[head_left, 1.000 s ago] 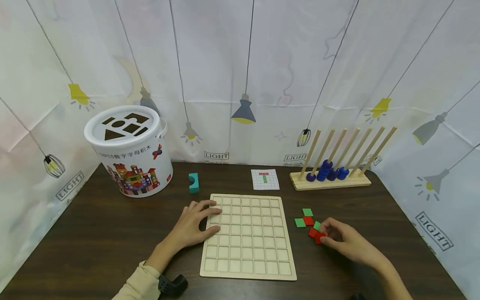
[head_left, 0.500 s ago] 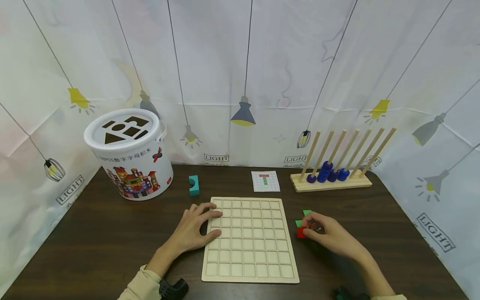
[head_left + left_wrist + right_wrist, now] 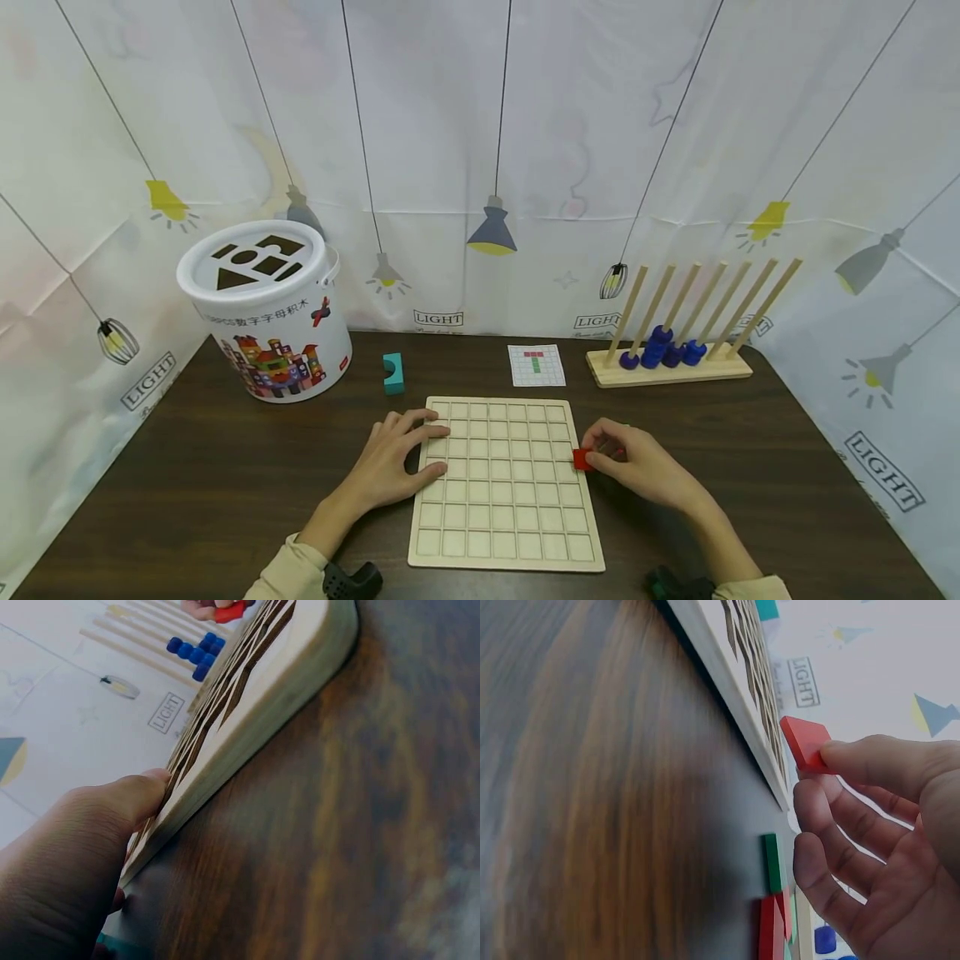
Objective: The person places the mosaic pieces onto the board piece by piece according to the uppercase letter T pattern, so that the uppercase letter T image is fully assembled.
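Right grip [image 3: 637, 465] is pinched on a red tile [image 3: 805, 741], held at the three o'clock edge of the grid board [image 3: 503, 492], while the left grip [image 3: 381, 460] is rested, fingers spread, at nine o'clock. No tile is seen seated yet; loose tiles [image 3: 771, 930] are left on the bench [image 3: 187, 467]. Flat, squarish and plain red is the pinched one

A pale, creased cloth [image 3: 420, 125] printed with yellow and grey lamps [image 3: 492, 229] hung behind the dark, wood-grained desk [image 3: 210, 483]
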`<state>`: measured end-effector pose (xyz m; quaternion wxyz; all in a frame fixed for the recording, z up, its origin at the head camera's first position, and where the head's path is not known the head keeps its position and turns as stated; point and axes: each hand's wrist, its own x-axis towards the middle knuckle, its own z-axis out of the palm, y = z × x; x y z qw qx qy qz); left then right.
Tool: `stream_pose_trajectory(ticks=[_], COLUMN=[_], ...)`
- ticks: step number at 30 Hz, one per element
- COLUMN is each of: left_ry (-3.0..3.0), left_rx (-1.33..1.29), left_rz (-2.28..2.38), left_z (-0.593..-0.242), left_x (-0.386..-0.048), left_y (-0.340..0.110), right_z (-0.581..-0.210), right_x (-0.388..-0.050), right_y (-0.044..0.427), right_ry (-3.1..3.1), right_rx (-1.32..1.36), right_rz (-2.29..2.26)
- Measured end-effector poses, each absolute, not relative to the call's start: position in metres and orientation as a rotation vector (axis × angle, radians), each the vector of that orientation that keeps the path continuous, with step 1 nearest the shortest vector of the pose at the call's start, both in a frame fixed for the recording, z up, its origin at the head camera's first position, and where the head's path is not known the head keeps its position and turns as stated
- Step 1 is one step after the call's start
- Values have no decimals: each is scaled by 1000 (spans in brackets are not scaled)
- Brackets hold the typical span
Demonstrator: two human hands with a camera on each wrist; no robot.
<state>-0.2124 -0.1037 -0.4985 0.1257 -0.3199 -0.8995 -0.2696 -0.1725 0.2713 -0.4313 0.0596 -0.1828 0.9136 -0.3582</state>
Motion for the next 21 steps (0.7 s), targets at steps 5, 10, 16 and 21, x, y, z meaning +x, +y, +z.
stream_pose_trajectory(ticks=[5,10,16,21], left_ry=[-2637,-2644,-2646,-2643], left_rx=[-925,-927,-929,-926], left_rz=[-785,-779,-771,-779], left_z=[-498,-498,-498,-499], left_x=[-212,-212,-213,-213], left_y=[-105,-104,-105,-105], right_z=[-431,-431,-428,-427], right_x=[-177,-180,-185,-190], right_y=[264,261,255,249], right_ry=[2761,2760,2765,2753], right_rx=[-601,-584,-555,-566], right_rz=[-1107,-1118,-1126,-1149])
